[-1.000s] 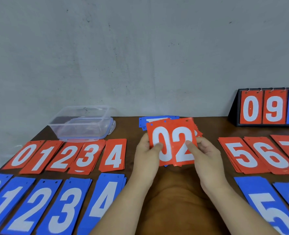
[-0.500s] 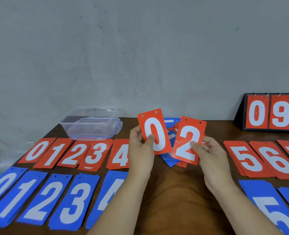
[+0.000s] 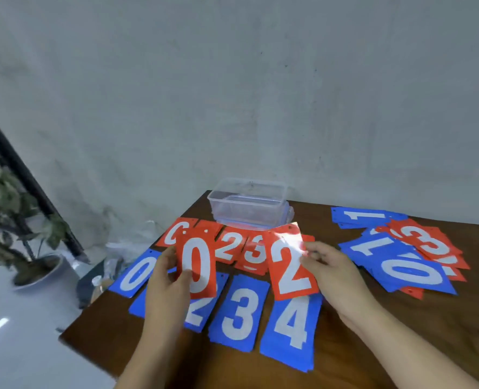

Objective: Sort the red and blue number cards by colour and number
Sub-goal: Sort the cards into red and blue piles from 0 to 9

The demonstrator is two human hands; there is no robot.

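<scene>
My left hand (image 3: 166, 279) pinches a red 0 card (image 3: 196, 265) upright above the sorted rows. My right hand (image 3: 331, 272) pinches a red 2 card (image 3: 289, 262) by its right edge, held over the red row. Behind them a row of red cards (image 3: 230, 245) lies on the table, its 0, 2 and 3 partly showing. In front lies a row of blue cards with 0 (image 3: 137, 272), 3 (image 3: 239, 311) and 4 (image 3: 291, 324) plain to see; the blue 1 and 2 are partly hidden by my left hand. An unsorted heap of red and blue cards (image 3: 407, 255) lies at the right.
A clear plastic box (image 3: 248, 202) stands at the back of the brown table (image 3: 418, 327), just behind the red row. The table's left edge runs close to the blue 0. A potted plant (image 3: 13, 220) stands on the floor at the left.
My view has swung left; the scoreboard and the 5–7 cards are out of frame. Both hands have carried the red 0 and red 2 leftward over the sorted rows.
</scene>
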